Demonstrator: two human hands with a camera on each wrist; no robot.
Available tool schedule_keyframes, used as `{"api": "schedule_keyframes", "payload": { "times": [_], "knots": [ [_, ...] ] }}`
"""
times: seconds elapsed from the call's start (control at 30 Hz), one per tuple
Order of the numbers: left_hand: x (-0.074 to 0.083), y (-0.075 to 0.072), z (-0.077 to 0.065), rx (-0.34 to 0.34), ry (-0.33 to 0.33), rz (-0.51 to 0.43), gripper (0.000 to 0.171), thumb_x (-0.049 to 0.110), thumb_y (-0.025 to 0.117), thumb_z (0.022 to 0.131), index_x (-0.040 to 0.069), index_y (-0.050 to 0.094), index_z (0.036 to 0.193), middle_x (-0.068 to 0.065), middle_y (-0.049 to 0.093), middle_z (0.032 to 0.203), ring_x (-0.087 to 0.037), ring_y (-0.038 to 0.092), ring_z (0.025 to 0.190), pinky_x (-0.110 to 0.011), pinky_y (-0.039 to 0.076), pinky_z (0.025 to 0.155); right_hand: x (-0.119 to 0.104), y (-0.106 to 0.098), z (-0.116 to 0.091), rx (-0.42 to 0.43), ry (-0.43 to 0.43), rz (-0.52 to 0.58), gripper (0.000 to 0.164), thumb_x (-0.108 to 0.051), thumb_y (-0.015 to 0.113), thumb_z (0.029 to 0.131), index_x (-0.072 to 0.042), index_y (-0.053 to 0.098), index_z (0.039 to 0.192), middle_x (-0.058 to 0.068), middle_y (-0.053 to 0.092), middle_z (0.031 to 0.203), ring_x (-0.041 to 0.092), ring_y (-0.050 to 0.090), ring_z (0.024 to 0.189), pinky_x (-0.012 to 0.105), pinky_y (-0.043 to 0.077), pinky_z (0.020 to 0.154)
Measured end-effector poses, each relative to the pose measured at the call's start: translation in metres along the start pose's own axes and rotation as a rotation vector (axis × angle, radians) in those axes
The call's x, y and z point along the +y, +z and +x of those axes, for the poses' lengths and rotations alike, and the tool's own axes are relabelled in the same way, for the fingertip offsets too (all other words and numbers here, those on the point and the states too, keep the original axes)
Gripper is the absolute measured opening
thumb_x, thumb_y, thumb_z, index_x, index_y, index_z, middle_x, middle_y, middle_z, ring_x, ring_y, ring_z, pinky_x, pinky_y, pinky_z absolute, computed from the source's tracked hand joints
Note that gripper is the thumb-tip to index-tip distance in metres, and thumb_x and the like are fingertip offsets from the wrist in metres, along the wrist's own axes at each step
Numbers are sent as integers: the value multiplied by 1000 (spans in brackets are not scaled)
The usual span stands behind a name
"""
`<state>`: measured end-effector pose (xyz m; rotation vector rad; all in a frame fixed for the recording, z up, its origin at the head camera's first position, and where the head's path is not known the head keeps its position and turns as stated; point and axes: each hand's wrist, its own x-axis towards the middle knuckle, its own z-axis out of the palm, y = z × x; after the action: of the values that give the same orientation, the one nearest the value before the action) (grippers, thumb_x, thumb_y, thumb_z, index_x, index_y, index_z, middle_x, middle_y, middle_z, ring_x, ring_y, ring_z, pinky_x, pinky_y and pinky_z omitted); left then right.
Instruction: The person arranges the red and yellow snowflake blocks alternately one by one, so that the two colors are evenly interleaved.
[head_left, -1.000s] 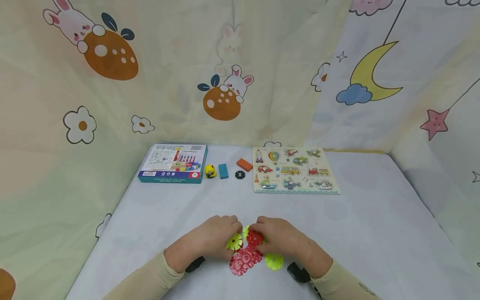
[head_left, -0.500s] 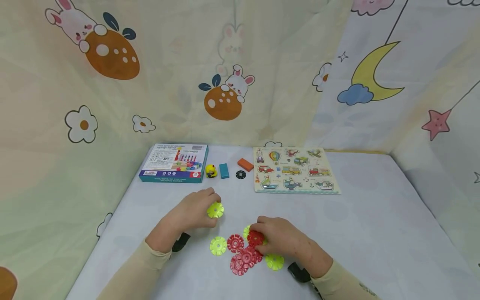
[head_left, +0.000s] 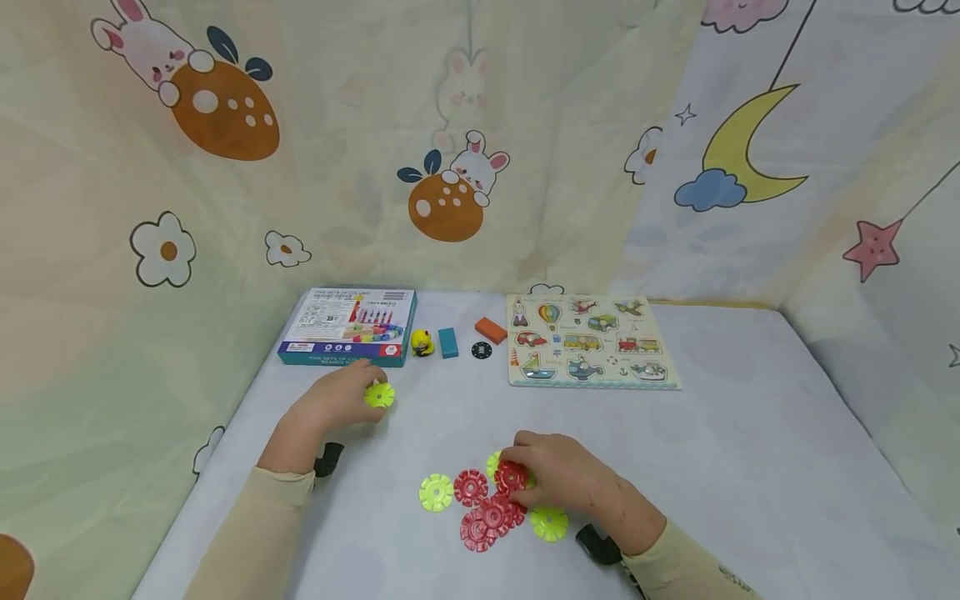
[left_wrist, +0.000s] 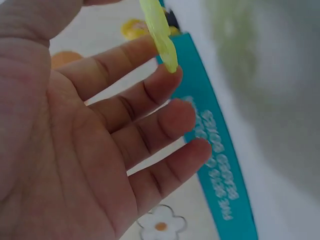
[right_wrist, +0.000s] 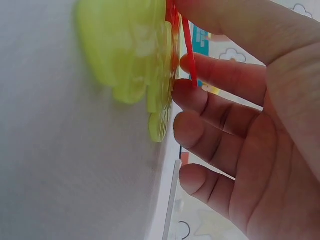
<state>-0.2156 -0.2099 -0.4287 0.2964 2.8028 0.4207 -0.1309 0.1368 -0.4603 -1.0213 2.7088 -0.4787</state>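
Biggest first: the white table [head_left: 750, 467], and at its far edge the vehicle picture puzzle [head_left: 581, 340], with the teal-sided column bead box [head_left: 345, 327] over on the left. Now the hands, and both are busy! The right hand [head_left: 558, 473] has thumb and fingers round a red notched disc [head_left: 512, 477], fingertips on its edge; ring and little fingers bend loosely, spread apart and clear of it. Whether that disc touches those underneath, I can't tell. And the left hand [head_left: 330, 400], just in front of the box, pinches a yellow-green notched disc [head_left: 380, 395] at the tips, its lower fingers half open, fanned apart, palm bare.

Down near the right hand lie the others: a cluster of overlapping red discs [head_left: 487, 522], a lone red disc [head_left: 471, 487] just beside it, one yellow-green disc [head_left: 436, 493] to the left, another lime disc [head_left: 549, 524] right by the thumb side. Smaller now, along the back: an orange block [head_left: 491, 330], a blue block [head_left: 447, 342], a yellow duck figure [head_left: 422, 342], a round black chip [head_left: 481, 350].
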Motion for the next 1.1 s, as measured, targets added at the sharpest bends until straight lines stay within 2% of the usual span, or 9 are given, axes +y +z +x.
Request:
{"api": "schedule_keyframes", "payload": {
  "times": [0.2,0.3,0.43,0.7,0.93,1.1],
  "knots": [
    [-20,5,4,-29,-83,-120,50,26,77,76,16,56,120,-4,55,110,-24,48,96,-43,45,84,0,1,2,11,-36,-26,44,-40,73,78,-20,66,116,-12,51,95,3,46,72,18,42,63],
    [-25,7,6,-33,-76,-158,47,25,78,76,12,57,116,-4,55,103,-24,49,93,-40,45,83,2,1,3,18,-52,-45,44,-39,72,78,-20,66,117,-10,50,100,3,46,73,18,43,64],
    [-28,8,8,-30,-51,-187,42,26,79,76,11,60,111,-4,56,101,-24,49,92,-42,45,85,5,-2,3,33,-26,-47,43,-42,72,79,-22,66,117,-10,49,103,4,47,74,19,44,65],
    [-34,13,14,-41,-21,-208,42,28,79,76,13,61,111,-3,55,103,-24,48,96,-44,43,90,6,-28,7,202,18,-77,45,-43,74,76,-19,66,113,-9,50,98,5,45,65,19,41,56],
    [-37,13,16,-49,-36,-226,43,29,80,75,16,62,111,-2,55,103,-23,48,97,-44,43,91,-3,-48,18,342,45,-114,50,-50,74,73,-20,67,112,-12,50,97,2,45,69,16,41,56],
    [-42,13,17,-44,-11,-241,42,30,80,75,17,63,111,-3,55,103,-23,48,97,-43,43,90,-14,-60,30,417,51,-122,46,-48,74,72,-20,68,108,-11,51,94,2,46,68,17,41,55]
  ]
}}
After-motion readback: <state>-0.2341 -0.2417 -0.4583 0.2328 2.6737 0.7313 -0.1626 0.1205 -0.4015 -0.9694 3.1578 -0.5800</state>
